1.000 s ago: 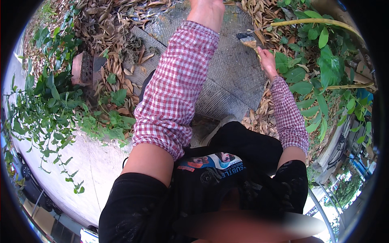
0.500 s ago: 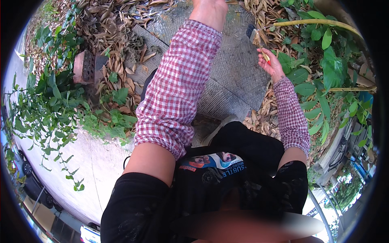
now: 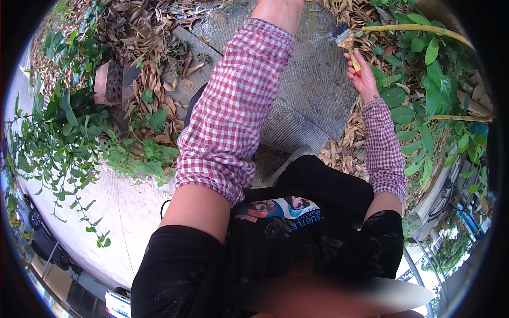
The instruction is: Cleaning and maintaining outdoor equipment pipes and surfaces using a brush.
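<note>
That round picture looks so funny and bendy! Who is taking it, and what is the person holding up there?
The camera sits on a person's head and looks down, so you see their own body and arms from above. Its wide lens bends everything near the edge. The right hand holds a paintbrush with a yellow handle over a grey ribbed mat on the ground. The left arm in its checked sleeve reaches to the top of the picture, where the left hand is cut off, so I cannot tell what it does. Around the mat lie dry brown leaves, a reddish brick and green plants.
</note>
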A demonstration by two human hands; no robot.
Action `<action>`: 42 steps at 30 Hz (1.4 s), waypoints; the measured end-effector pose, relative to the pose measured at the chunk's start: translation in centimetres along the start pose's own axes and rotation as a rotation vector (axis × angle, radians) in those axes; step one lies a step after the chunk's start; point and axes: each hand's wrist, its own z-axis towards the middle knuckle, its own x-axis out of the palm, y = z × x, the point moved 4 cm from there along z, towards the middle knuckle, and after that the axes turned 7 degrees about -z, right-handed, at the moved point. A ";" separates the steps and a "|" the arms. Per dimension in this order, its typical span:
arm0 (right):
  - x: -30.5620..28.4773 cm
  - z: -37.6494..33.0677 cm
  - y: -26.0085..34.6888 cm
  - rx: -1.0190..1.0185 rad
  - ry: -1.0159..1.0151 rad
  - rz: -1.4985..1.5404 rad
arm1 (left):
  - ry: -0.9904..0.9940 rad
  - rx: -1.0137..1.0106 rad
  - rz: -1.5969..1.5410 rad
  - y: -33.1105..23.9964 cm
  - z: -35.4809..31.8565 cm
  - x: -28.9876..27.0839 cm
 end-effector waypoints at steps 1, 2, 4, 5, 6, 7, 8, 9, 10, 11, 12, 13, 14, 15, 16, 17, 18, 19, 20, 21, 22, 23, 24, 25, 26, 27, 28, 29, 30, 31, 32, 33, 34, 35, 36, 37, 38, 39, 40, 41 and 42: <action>-0.2 -0.1 0.2 0.006 -0.006 -0.001 | -0.087 0.003 0.005 0.2 -0.1 -0.1; -0.4 -0.1 0.4 -0.023 -0.021 0.021 | -0.174 0.006 0.011 0.3 -0.3 -0.4; -0.3 -0.6 1.2 -0.097 -0.040 0.040 | -0.100 0.007 0.011 0.3 -0.2 -0.6; -0.2 -0.9 1.2 -0.096 -0.039 0.041 | -0.028 0.007 0.010 0.2 -0.1 -0.6; 0.0 -1.4 1.6 -0.171 -0.061 0.034 | -0.028 0.008 0.009 0.2 -0.1 -0.7; 0.2 -1.8 1.9 -0.244 -0.082 0.027 | -0.015 0.006 0.017 0.1 0.0 -0.7; 0.6 -2.1 1.9 -0.275 -0.104 0.028 | -0.004 0.006 0.024 0.0 0.1 -0.8; 0.7 -2.2 1.8 -0.276 -0.108 0.028 | -0.002 0.001 0.024 0.3 -0.1 -0.5; 0.7 -2.2 1.7 -0.317 -0.121 0.025 | -0.031 0.019 0.037 0.4 -0.3 -0.4; 0.8 -2.3 1.5 -0.356 -0.134 0.022 | -0.061 0.037 0.050 0.5 -0.5 -0.3; 1.1 -2.2 1.0 -0.322 -0.101 0.014 | -0.060 0.038 0.050 0.5 -0.4 -0.3; 1.2 -2.0 0.6 -0.323 -0.101 0.015 | -0.062 0.026 0.063 0.5 -0.4 -0.4; 1.4 -1.4 -0.3 -0.204 -0.065 -0.008 | -0.065 0.015 0.076 0.5 -0.4 -0.5; 1.5 -1.0 -1.3 -0.084 -0.031 -0.031 | -0.064 0.013 0.076 0.6 -0.5 -0.4; 1.5 -0.8 -2.0 -0.060 -0.023 -0.017 | -0.086 0.024 0.088 0.7 -0.6 -0.3; 1.2 -0.6 -2.4 -0.060 -0.026 -0.016 | -0.109 0.034 0.101 0.8 -0.7 -0.3; 1.5 -0.6 -2.6 -0.061 -0.037 -0.039 | -0.112 0.041 0.100 0.6 -0.4 -0.5; 1.8 -0.6 -2.7 -0.061 -0.050 -0.062 | -0.091 0.043 0.079 0.3 -0.1 -0.7; 2.1 -0.6 -2.7 -0.050 -0.057 -0.071 | -0.069 0.044 0.059 0.1 0.2 -0.9; 1.9 -0.6 -2.6 -0.048 -0.060 -0.070 | -0.070 0.041 0.060 0.2 0.1 -0.5; 1.8 -0.6 -2.5 -0.047 -0.066 -0.080 | -0.183 0.033 0.071 0.4 -0.1 -0.3; 1.6 -0.5 -2.4 -0.045 -0.071 -0.089 | -0.296 0.025 0.084 0.5 -0.4 -0.3; 1.5 -0.5 -2.4 -0.045 -0.073 -0.087 | -0.295 0.023 0.085 0.6 -0.5 -0.5; 1.5 -0.4 -2.4 -0.037 -0.069 -0.092 | -0.199 0.032 0.082 0.6 -0.6 -0.6; 1.4 -0.4 -2.4 -0.028 -0.066 -0.097 | -0.103 0.040 0.079 0.7 -0.7 -0.5; 1.3 -0.4 -2.4 -0.028 -0.069 -0.096 | -0.103 0.037 0.080 0.8 -0.5 -0.2; 1.1 -0.4 -2.3 -0.037 -0.071 -0.098 | -0.204 0.023 0.075 1.0 -0.3 -0.1; 1.6 -0.4 -2.2 -0.045 -0.057 -0.103 | -0.309 0.024 0.067 0.5 -0.5 -0.2; 1.5 -0.3 -2.3 -0.043 -0.056 -0.105 | -0.311 0.025 0.066 0.5 -0.4 -0.6; 1.4 -0.2 -2.3 -0.046 -0.055 -0.116 | -0.203 0.034 0.061 0.6 -0.3 -0.7; 1.3 -0.2 -2.3 -0.049 -0.054 -0.127 | -0.095 0.043 0.056 0.6 -0.2 -0.6; 1.3 -0.2 -2.3 -0.048 -0.053 -0.129 | -0.096 0.043 0.055 0.6 -0.2 -0.3; 1.2 -0.2 -2.3 -0.044 -0.061 -0.131 | -0.182 0.046 0.067 0.7 -0.3 -0.2; 1.1 -0.2 -2.4 -0.040 -0.068 -0.132 | -0.269 0.049 0.079 0.7 -0.4 -0.3; 1.1 -0.2 -2.4 -0.040 -0.068 -0.132 | -0.269 0.049 0.079 0.8 -0.5 -0.6; 1.1 -0.3 -2.3 -0.038 -0.076 -0.140 | -0.177 0.047 0.055 0.8 -0.6 -0.7; 1.0 -0.3 -2.3 -0.036 -0.083 -0.148 | -0.085 0.045 0.032 0.9 -0.6 -0.6; 0.9 -0.2 -2.3 -0.036 -0.081 -0.149 | -0.085 0.048 0.031 0.8 -0.5 -0.7; 0.8 -0.1 -2.2 -0.042 -0.070 -0.152 | -0.098 0.043 0.031 0.8 -0.4 -0.7; 0.7 0.1 -2.2 -0.048 -0.060 -0.155 | -0.112 0.038 0.031 0.7 -0.3 -0.7; 0.9 -0.1 -2.1 -0.047 -0.058 -0.156 | -0.113 0.040 0.031 0.7 -0.2 -0.8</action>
